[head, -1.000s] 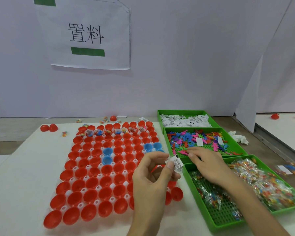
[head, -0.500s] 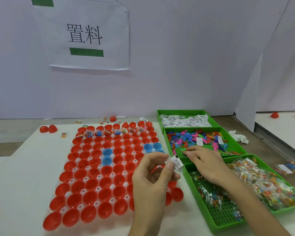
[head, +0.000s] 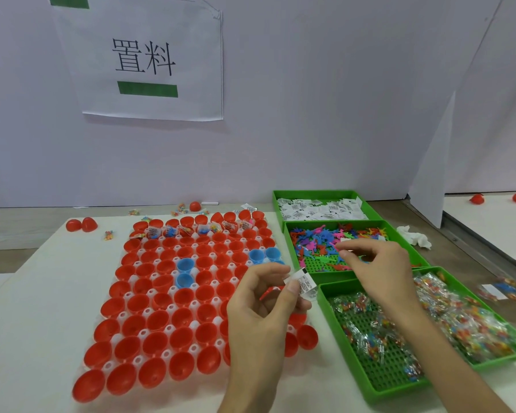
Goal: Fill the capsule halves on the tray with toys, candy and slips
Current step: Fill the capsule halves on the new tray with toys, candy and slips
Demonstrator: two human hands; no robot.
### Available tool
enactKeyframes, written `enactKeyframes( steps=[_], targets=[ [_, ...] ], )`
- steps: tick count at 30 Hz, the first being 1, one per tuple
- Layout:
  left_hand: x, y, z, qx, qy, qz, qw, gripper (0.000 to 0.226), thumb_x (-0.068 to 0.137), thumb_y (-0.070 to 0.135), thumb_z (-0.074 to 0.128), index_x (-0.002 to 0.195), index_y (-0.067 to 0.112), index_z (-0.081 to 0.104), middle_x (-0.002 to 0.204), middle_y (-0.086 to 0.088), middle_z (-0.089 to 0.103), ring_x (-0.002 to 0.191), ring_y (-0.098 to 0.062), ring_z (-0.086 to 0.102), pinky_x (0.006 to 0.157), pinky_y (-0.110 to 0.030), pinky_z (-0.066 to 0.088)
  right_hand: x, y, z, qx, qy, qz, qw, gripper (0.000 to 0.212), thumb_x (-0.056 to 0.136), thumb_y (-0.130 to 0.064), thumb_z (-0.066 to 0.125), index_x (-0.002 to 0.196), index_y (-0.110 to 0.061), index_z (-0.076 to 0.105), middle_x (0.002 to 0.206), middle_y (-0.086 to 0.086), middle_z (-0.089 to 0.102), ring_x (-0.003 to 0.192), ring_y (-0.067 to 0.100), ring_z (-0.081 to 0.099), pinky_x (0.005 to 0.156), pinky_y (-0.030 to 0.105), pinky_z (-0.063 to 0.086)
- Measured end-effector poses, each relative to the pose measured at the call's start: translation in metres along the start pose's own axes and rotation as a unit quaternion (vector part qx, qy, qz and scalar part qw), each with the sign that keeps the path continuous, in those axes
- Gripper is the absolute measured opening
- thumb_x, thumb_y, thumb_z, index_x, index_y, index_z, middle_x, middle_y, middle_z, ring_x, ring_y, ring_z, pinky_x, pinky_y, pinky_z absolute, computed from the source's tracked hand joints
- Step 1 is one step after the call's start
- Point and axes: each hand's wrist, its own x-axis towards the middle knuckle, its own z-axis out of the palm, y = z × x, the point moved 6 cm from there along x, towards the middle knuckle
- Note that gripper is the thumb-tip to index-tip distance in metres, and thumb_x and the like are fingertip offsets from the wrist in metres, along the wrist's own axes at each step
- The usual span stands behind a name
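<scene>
White tabletop [head: 36, 308] bears the capsule halves [head: 161, 296] at ten o'clock; my left hand [head: 262, 311] pinches a seemingly feather-light, floppy slip [head: 306, 284] by its edge, while my right hand [head: 376, 269] curls over small toys [head: 316, 238] at one o'clock, grip unclear, probably best nipped by a limb.

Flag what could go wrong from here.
1. The left hand pinches the slip by one edge, beside the candy bin; it could slip out and land there.
2. The right hand picks in a tangled toy pile; it might lift several toys.
3. The left hand hovers over the right-edge capsule halves and could knock them.
</scene>
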Motion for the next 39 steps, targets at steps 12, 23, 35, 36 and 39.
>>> enactKeyframes(
  steps=[12,23,35,36,39],
  targets=[
    [0.0,0.0,0.0,-0.007,0.0,0.0,1.0,0.012,0.08,0.012,0.071,0.091,0.018,0.07,0.081,-0.007,0.069,0.064,-0.024,0.068,0.063,-0.024,0.055,-0.001,-0.005,-0.004,0.126,0.013,0.009,0.992,0.024,0.086,-0.002,0.074,0.094,-0.024,0.076,0.087,-0.015,0.074,0.078,-0.005,0.07,0.066,0.007,0.052],
    [0.001,0.0,-0.002,0.002,0.0,0.004,1.0,0.01,0.082,0.012,0.071,0.088,0.019,0.072,0.086,-0.008,0.073,0.071,-0.026,0.072,0.067,-0.026,0.058,-0.024,-0.062,0.009,0.354,-0.265,-0.032,0.896,0.019,0.071,-0.013,0.082,0.089,-0.019,0.08,0.091,0.009,0.078,0.086,0.02,0.075,0.073,0.02,0.057],
    [0.002,-0.004,-0.008,-0.005,0.041,-0.017,0.999,0.018,0.078,0.006,0.075,0.092,0.017,0.071,0.088,-0.01,0.071,0.07,-0.031,0.074,0.063,-0.026,0.059,-0.03,-0.069,0.01,0.371,-0.276,0.004,0.886,0.013,0.081,-0.015,0.072,0.091,-0.019,0.08,0.089,0.012,0.077,0.082,0.024,0.075,0.072,0.024,0.059],
    [0.002,-0.004,-0.008,-0.005,0.046,-0.018,0.999,0.02,0.077,0.007,0.076,0.093,0.017,0.071,0.088,-0.012,0.069,0.069,-0.032,0.074,0.062,-0.027,0.059,-0.03,-0.069,0.01,0.373,-0.274,0.007,0.886,0.013,0.081,-0.016,0.072,0.091,-0.018,0.08,0.089,0.013,0.077,0.082,0.025,0.075,0.072,0.025,0.059],
    [0.003,-0.004,-0.009,-0.006,0.051,-0.018,0.999,0.021,0.075,0.008,0.077,0.093,0.018,0.071,0.088,-0.014,0.068,0.067,-0.032,0.073,0.061,-0.028,0.059,-0.029,-0.068,0.012,0.37,-0.263,0.015,0.891,0.011,0.08,-0.016,0.073,0.089,-0.017,0.079,0.089,0.014,0.077,0.08,0.025,0.075,0.071,0.028,0.06]
  ],
)
